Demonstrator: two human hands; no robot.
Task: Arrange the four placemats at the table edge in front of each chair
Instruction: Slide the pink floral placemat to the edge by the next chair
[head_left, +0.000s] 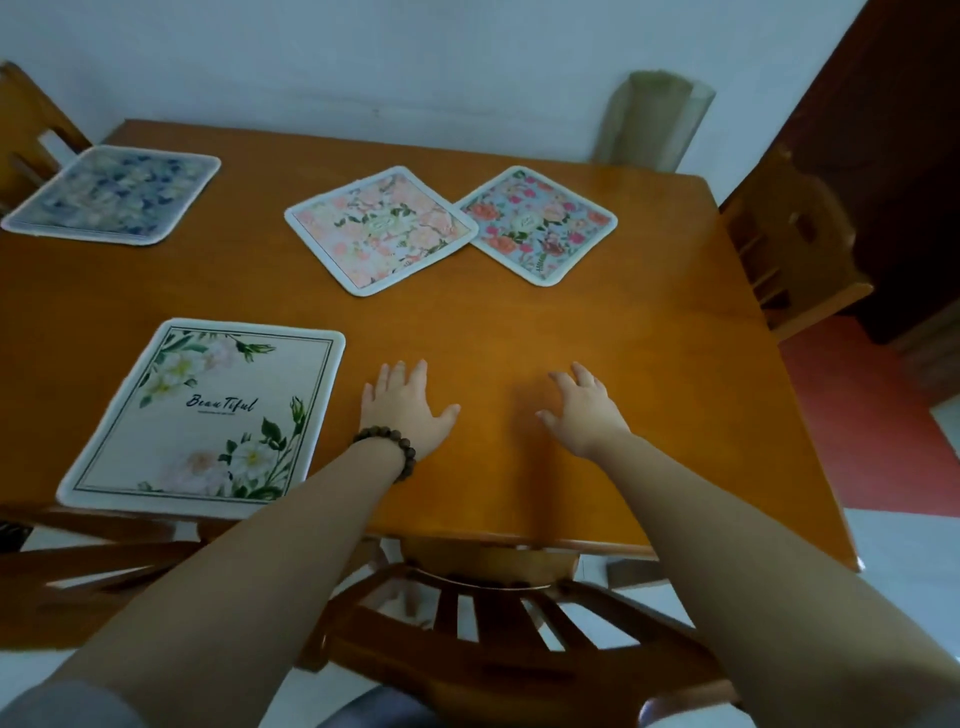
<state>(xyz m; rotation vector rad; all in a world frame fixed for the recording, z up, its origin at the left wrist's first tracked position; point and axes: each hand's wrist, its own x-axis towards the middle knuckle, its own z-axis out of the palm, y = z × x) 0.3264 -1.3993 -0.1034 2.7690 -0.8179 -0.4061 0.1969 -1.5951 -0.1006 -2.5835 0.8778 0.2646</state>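
Observation:
Four placemats lie on the wooden table (649, 364). A cream one with white flowers and the word "Beautiful" (208, 415) sits at the near left edge. A blue floral one (111, 193) lies at the far left edge by a chair. A pink floral mat (379, 228) and a light blue mat with red roses (540, 223) lie turned like diamonds mid-table, corners overlapping. My left hand (405, 410), with a bead bracelet on the wrist, is spread over bare wood right of the cream mat. My right hand (584, 408) hovers open beside it, holding nothing.
A wooden chair (493, 623) stands tucked in right below my arms. Another chair (795, 249) is at the right end, one (31, 130) at the far left, one (93, 561) at the near left. A white wall runs behind the table.

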